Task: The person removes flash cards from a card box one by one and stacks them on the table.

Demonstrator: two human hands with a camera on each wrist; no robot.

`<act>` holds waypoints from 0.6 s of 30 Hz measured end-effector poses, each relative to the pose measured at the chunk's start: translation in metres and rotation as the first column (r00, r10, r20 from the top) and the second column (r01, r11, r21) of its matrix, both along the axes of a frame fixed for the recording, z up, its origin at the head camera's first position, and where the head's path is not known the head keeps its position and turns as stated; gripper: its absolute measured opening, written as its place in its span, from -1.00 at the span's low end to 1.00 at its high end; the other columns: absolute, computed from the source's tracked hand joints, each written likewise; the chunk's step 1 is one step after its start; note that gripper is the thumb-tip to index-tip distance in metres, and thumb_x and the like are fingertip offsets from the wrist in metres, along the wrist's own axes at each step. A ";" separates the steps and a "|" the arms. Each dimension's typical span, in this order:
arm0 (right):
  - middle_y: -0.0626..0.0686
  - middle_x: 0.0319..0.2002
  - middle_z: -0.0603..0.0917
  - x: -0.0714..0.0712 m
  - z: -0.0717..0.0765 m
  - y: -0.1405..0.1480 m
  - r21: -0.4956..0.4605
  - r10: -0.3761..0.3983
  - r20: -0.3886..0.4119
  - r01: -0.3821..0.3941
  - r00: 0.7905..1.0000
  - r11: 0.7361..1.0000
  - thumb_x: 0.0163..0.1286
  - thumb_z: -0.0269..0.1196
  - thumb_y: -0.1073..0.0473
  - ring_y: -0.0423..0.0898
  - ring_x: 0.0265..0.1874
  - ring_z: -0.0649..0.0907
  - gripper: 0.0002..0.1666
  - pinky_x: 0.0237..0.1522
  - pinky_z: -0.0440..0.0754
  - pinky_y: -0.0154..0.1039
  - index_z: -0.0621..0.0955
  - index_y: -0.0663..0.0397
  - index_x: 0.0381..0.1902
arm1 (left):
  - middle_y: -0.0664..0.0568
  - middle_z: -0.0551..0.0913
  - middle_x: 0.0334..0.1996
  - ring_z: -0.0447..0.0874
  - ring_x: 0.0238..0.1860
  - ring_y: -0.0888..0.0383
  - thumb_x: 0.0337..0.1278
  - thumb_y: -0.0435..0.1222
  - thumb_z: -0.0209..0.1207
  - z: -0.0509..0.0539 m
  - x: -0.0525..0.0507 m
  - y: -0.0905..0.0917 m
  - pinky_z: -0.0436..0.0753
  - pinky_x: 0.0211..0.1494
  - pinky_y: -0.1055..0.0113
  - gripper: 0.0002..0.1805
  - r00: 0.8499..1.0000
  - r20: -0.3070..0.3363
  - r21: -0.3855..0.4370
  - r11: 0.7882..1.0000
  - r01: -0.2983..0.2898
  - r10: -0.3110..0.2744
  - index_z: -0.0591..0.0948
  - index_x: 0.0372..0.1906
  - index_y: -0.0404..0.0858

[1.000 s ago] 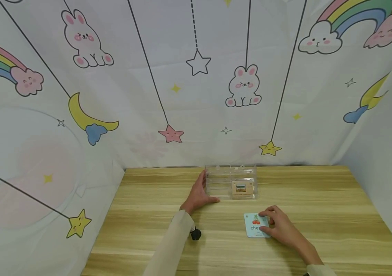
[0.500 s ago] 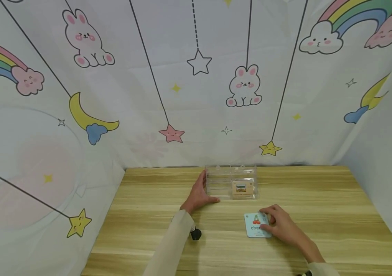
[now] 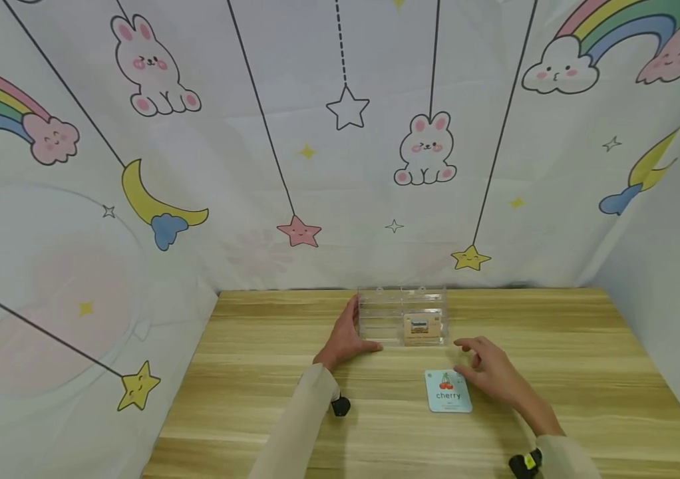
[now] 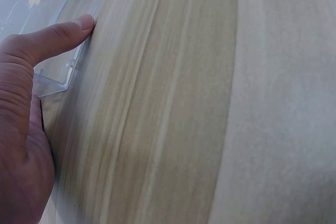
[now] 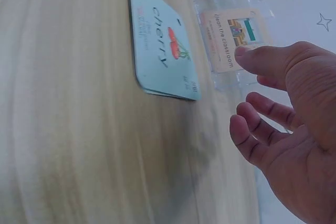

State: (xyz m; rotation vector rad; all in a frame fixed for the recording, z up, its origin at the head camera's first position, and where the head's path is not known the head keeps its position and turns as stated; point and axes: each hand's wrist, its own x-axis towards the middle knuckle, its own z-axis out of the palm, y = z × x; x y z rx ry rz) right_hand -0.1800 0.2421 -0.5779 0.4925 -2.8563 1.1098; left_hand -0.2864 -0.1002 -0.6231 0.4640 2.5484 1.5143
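A clear plastic card rack (image 3: 379,331) stands at the back of the table. My left hand (image 3: 344,338) grips its left end, thumb along the front edge and fingers at the side, partly hidden. A tan card (image 3: 418,336) sits in the lower right compartment; the right wrist view shows it reads "clean the classroom". In front of the rack lies a small pile of light blue cards (image 5: 157,40), the top one with cherries and the word "cherry". My right hand (image 3: 492,372) hovers at the pile's upper right, fingers loosely bent, holding nothing.
The wood-grain table (image 3: 274,316) meets a white cloth backdrop (image 3: 340,179) printed with bunnies, stars and rainbows right behind the rack. More cloth hangs at both sides. A black wrist camera (image 3: 340,406) sits at the left cuff, another (image 3: 524,464) at the right.
My right hand has let go of the cherry cards and lifted up and away toward the rack, uncovering the whole word. My left hand and the rack stay put.
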 end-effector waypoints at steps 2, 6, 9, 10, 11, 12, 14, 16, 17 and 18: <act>0.22 -0.02 0.65 -0.004 0.003 -0.002 -0.008 -0.008 -0.003 0.008 1.000 1.000 0.33 0.47 0.25 -0.15 -0.37 0.53 -0.44 -0.37 0.52 -0.30 0.60 0.27 0.24 | -0.09 0.11 0.62 0.15 0.59 0.05 -0.24 -0.19 0.71 0.000 0.000 0.000 0.26 0.58 0.28 0.48 1.000 0.003 -0.003 1.000 -0.002 0.002 -0.11 0.70 -0.15; 0.22 -0.01 0.66 -0.011 0.008 -0.006 -0.018 -0.012 -0.005 0.012 1.000 1.000 0.35 0.45 0.26 -0.13 -0.33 0.55 -0.43 -0.36 0.56 -0.28 0.58 0.26 0.28 | -0.07 0.12 0.62 0.15 0.58 0.07 -0.24 -0.19 0.71 0.000 0.000 0.000 0.26 0.57 0.31 0.49 1.000 0.011 -0.010 1.000 -0.008 0.009 -0.11 0.70 -0.14; 0.22 -0.01 0.66 -0.016 0.009 -0.010 -0.024 -0.011 -0.005 0.011 1.000 1.000 0.37 0.44 0.26 -0.14 -0.34 0.56 -0.40 -0.37 0.56 -0.29 0.56 0.26 0.32 | -0.08 0.12 0.62 0.15 0.58 0.05 -0.22 -0.20 0.70 0.002 0.000 0.000 0.27 0.57 0.29 0.47 1.000 0.013 -0.011 1.000 -0.008 0.008 -0.11 0.70 -0.14; 0.23 -0.01 0.66 -0.017 0.010 -0.011 -0.029 -0.011 -0.004 0.011 1.000 1.000 0.37 0.43 0.25 -0.15 -0.34 0.56 -0.40 -0.38 0.56 -0.29 0.55 0.27 0.33 | -0.08 0.12 0.62 0.15 0.59 0.05 -0.22 -0.20 0.70 0.002 0.001 0.000 0.27 0.57 0.28 0.47 1.000 0.015 -0.012 1.000 -0.007 0.007 -0.11 0.70 -0.14; 0.24 -0.02 0.66 -0.019 0.010 -0.012 -0.036 -0.011 -0.004 0.011 1.000 0.999 0.37 0.43 0.25 -0.15 -0.34 0.56 -0.39 -0.39 0.56 -0.29 0.54 0.27 0.33 | -0.09 0.11 0.62 0.15 0.59 0.05 -0.21 -0.20 0.70 0.003 0.001 0.000 0.27 0.58 0.27 0.47 1.000 0.016 -0.012 1.000 -0.006 0.006 -0.11 0.70 -0.14; 0.24 -0.02 0.66 -0.021 0.010 -0.013 -0.044 -0.014 -0.002 0.014 1.000 0.999 0.37 0.43 0.25 -0.14 -0.34 0.56 -0.38 -0.40 0.57 -0.30 0.54 0.27 0.34 | -0.08 0.11 0.63 0.14 0.59 0.04 -0.21 -0.20 0.70 0.003 0.001 0.000 0.27 0.58 0.26 0.47 1.000 0.018 -0.012 1.000 -0.004 0.004 -0.12 0.70 -0.14; 0.25 -0.02 0.66 -0.023 0.010 -0.014 -0.058 -0.017 0.006 0.018 1.000 0.998 0.37 0.43 0.26 -0.13 -0.34 0.57 -0.37 -0.41 0.57 -0.31 0.53 0.27 0.35 | -0.09 0.10 0.63 0.14 0.59 0.04 -0.20 -0.20 0.69 0.004 0.001 0.000 0.27 0.58 0.25 0.46 1.000 0.018 -0.013 1.000 -0.003 0.003 -0.11 0.70 -0.14; 0.24 -0.01 0.65 -0.025 0.009 -0.015 -0.066 -0.022 0.022 0.023 1.000 0.998 0.37 0.43 0.27 -0.12 -0.33 0.57 -0.36 -0.40 0.58 -0.31 0.52 0.25 0.37 | -0.08 0.10 0.63 0.13 0.59 0.04 -0.19 -0.19 0.69 0.003 0.001 0.000 0.27 0.58 0.24 0.46 1.000 0.017 -0.015 1.000 -0.001 0.001 -0.12 0.70 -0.14; 0.24 -0.01 0.65 -0.026 0.009 -0.015 -0.070 -0.023 0.030 0.025 0.999 0.997 0.38 0.43 0.27 -0.11 -0.32 0.57 -0.35 -0.39 0.58 -0.31 0.51 0.24 0.38 | -0.08 0.09 0.63 0.13 0.59 0.05 -0.19 -0.19 0.69 0.003 0.001 0.000 0.27 0.58 0.24 0.46 1.000 0.017 -0.016 1.000 0.000 0.000 -0.12 0.70 -0.14; 0.23 -0.01 0.65 -0.027 0.009 -0.016 -0.073 -0.026 0.038 0.029 0.999 0.997 0.38 0.42 0.26 -0.11 -0.31 0.57 -0.34 -0.38 0.59 -0.31 0.50 0.23 0.39 | -0.08 0.09 0.63 0.13 0.59 0.05 -0.19 -0.19 0.69 0.003 0.001 0.000 0.27 0.58 0.24 0.45 1.000 0.017 -0.016 1.000 0.000 0.000 -0.12 0.70 -0.14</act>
